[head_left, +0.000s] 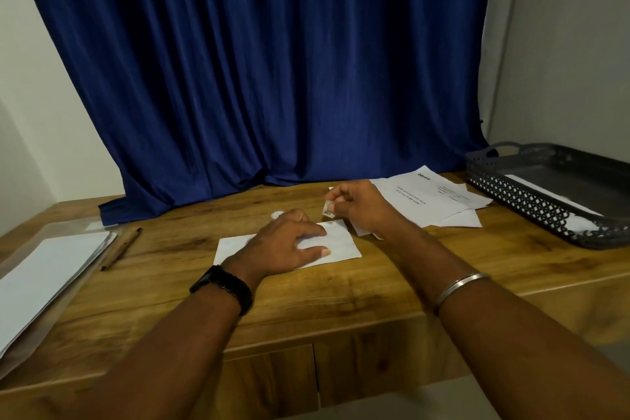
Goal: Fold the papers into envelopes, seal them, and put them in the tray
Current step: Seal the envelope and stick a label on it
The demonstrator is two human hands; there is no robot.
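Note:
A white envelope (341, 244) lies flat on the wooden table (341, 293) in the middle. My left hand (286, 244) rests on it with fingers spread, pressing it down. Just behind and right of the envelope, my right hand (358, 206) is raised slightly and pinches a small stamp-like sticker (327, 209) between thumb and fingers. The dark perforated tray (531, 201) stands at the far right with white envelopes (576, 222) lying in it.
Printed sheets (426, 198) lie spread between my right hand and the tray. A clear folder with blank papers (44, 273) sits at the left edge, a brown pencil-like stick (119, 251) beside it. A blue curtain (272, 78) hangs behind the table.

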